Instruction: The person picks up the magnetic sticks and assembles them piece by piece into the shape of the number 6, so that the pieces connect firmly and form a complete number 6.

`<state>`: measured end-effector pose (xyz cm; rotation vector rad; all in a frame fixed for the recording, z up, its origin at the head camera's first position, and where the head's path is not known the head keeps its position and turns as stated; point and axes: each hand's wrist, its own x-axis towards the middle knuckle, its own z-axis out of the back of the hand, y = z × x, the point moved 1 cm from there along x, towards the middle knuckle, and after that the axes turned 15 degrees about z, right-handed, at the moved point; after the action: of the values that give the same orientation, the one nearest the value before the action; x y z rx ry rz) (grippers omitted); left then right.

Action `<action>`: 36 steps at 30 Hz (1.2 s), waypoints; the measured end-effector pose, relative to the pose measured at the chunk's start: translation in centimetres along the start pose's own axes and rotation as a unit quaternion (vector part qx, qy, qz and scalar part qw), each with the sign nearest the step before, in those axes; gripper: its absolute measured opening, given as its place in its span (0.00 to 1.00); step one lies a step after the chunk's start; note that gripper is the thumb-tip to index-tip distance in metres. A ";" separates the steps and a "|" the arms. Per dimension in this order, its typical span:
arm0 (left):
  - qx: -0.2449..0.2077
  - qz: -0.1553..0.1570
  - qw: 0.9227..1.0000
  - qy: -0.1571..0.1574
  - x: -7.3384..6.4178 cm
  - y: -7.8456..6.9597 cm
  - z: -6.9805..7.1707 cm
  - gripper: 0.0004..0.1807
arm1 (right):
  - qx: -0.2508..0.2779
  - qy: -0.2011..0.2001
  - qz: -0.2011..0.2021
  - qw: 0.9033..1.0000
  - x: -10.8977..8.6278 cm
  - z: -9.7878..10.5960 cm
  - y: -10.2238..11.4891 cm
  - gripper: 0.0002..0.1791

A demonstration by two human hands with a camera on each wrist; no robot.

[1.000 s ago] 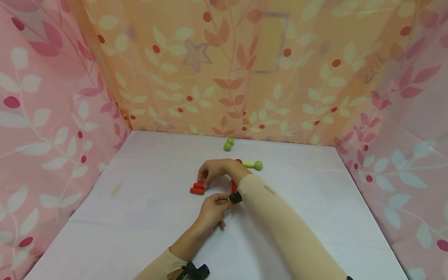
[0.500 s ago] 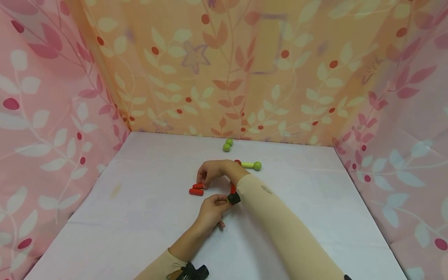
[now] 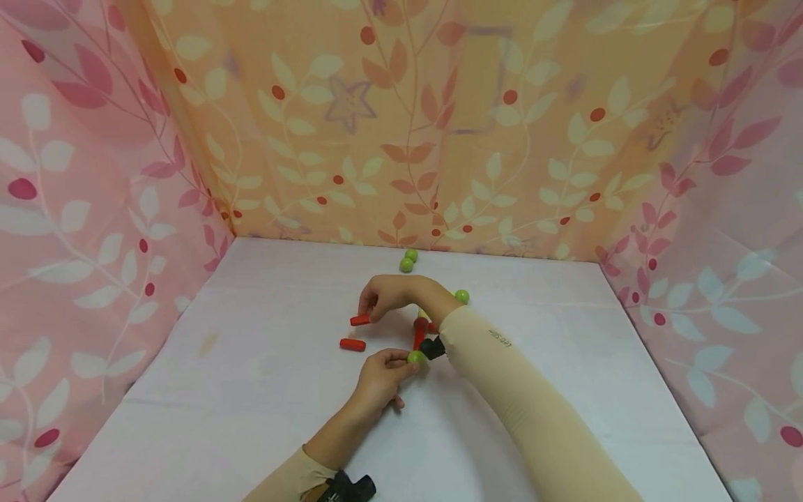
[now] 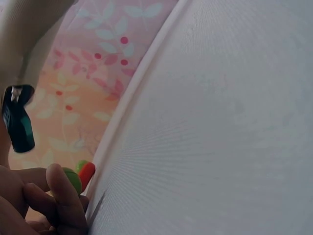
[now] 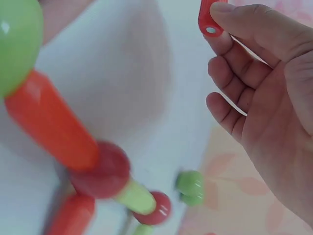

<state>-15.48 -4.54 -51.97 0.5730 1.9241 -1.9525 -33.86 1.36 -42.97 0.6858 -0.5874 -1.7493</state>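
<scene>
Between thumb and fingertips, my left hand (image 3: 378, 380) pinches a green ball (image 3: 416, 358) at the near end of a joined chain of balls and rods. From that ball a red rod (image 5: 51, 122) leads to a red ball (image 5: 105, 169), where another red rod and a yellow-green rod (image 5: 137, 197) also meet. My right hand (image 3: 387, 294) reaches across, pinching a separate red rod (image 3: 360, 321) above the table; its end in the right wrist view has a small shiny round spot. A second loose red rod (image 3: 353, 344) lies below it. The right forearm hides part of the chain.
Two green balls (image 3: 406, 264) sit together near the back wall. Another green ball (image 3: 461, 297) shows past the right wrist. Floral cloth walls (image 3: 439, 139) enclose the white table (image 3: 251, 418) at back and sides. A black wrist strap (image 3: 433, 348) is near the chain.
My right hand has lifted one red rod off the table, away from its neighbour, moving slightly up and right. The other red rod stays. My left hand keeps its pinch on the green ball.
</scene>
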 end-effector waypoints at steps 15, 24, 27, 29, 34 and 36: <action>-0.001 0.010 1.000 -0.020 0.1 0.2 -0.2 0.23 | -0.086 -0.104 -0.034 0.990 -9.2 2.3 4.6 0.11; 0.005 0.010 1.000 -0.023 0.1 0.3 -0.4 0.24 | -0.104 -0.176 -0.020 0.979 -13.9 0.1 4.9 0.11; 0.003 0.009 1.000 -0.022 0.0 0.3 -0.4 0.23 | -0.098 -0.199 -0.031 0.975 -15.4 -1.2 4.2 0.12; 0.003 0.008 1.000 -0.024 0.0 0.2 -0.5 0.23 | -0.089 -0.211 -0.038 0.973 -16.1 -2.0 3.7 0.12; 0.005 0.008 1.000 -0.028 -0.1 0.1 -0.6 0.23 | -0.060 -0.238 -0.050 0.968 -17.6 -4.0 2.5 0.12; 0.006 0.010 1.000 -0.029 -0.1 0.1 -0.6 0.23 | -0.052 -0.246 -0.053 0.966 -18.0 -4.8 2.1 0.13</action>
<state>-15.31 -3.93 -51.98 0.5308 1.8668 -1.9486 -25.11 17.97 -42.19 0.2038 -0.7970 -2.0506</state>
